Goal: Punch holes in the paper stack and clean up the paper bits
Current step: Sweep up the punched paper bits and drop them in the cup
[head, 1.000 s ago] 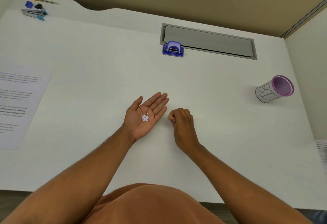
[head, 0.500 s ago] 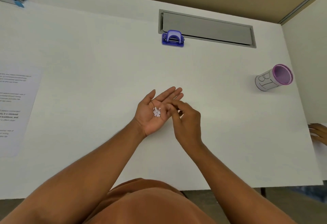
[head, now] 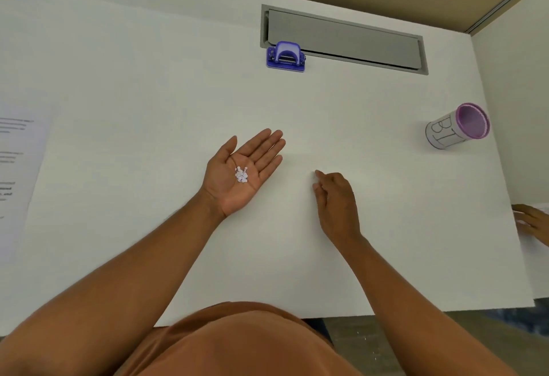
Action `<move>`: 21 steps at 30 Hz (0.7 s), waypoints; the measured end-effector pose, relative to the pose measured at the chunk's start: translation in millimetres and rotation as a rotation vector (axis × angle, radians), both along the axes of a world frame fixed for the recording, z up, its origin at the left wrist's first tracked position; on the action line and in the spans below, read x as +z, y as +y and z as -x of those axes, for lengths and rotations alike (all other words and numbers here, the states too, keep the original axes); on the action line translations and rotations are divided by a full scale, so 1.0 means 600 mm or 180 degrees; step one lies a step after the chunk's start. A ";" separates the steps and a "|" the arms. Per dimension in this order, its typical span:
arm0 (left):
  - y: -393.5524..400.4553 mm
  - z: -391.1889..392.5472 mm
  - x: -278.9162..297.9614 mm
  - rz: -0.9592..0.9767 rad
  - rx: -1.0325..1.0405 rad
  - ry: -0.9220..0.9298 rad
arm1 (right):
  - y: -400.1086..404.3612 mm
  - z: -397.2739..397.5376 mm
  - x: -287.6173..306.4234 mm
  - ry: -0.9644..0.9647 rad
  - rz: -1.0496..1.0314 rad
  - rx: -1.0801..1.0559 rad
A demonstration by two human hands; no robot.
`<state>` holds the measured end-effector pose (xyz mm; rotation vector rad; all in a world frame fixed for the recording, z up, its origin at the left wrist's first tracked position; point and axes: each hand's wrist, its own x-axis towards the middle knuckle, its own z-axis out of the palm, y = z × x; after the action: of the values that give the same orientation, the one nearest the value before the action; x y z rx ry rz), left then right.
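Cupping small white paper bits (head: 241, 174) in flat-open left hand (head: 241, 174) mid white table (head: 118, 93); right hand (head: 335, 200) fingers (head: 317, 174) curled loosely, pinching nothing visible.

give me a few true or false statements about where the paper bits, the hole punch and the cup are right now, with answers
1. The small white paper bits lie in the upturned palm of the left hand. True.
2. The purple hole punch is gripped in the right hand. False: it stands alone at the far side of the white desk, by the grey metal cable hatch.
3. The white cylindrical cup with a purple rim is at the desk's right side. True.
4. The right hand rests on the printed paper sheets. False: those sheets lie at the desk's left edge, away from both hands.
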<state>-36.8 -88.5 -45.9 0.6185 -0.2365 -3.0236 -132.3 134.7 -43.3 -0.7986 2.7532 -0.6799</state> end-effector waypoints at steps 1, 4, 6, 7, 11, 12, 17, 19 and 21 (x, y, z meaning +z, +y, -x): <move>0.004 -0.001 -0.001 0.0022 0.0063 -0.0025 | -0.001 0.007 -0.004 0.0003 -0.0028 0.0070; 0.020 -0.001 -0.004 0.0035 0.0321 -0.0088 | 0.000 0.023 -0.014 0.0094 -0.0051 0.0312; 0.036 0.001 -0.003 0.0052 0.0520 -0.0131 | 0.007 0.030 -0.019 0.0220 -0.0060 0.0519; 0.045 0.002 -0.003 0.0075 0.0613 -0.0153 | 0.010 0.033 -0.021 0.0280 -0.0038 0.0615; 0.075 0.001 0.002 0.0136 0.1007 -0.0205 | 0.019 0.050 -0.028 0.0499 -0.0008 0.1053; 0.079 -0.002 0.002 0.0153 0.1099 -0.0218 | 0.021 0.055 -0.029 0.0613 -0.0012 0.1202; 0.114 -0.013 0.003 0.0213 0.1454 -0.0290 | 0.023 0.092 -0.034 0.0838 0.0151 0.1751; 0.129 -0.013 0.001 0.0222 0.1483 -0.0326 | 0.014 0.104 -0.036 0.0759 0.0168 0.1768; 0.141 -0.009 -0.002 0.0201 0.1488 -0.0356 | 0.007 0.111 -0.040 0.0756 0.0099 0.1779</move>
<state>-31.7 -4.2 -46.9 0.7213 -0.1627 -2.5294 -198.7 138.7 -67.5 -1.6563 2.5104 -0.5351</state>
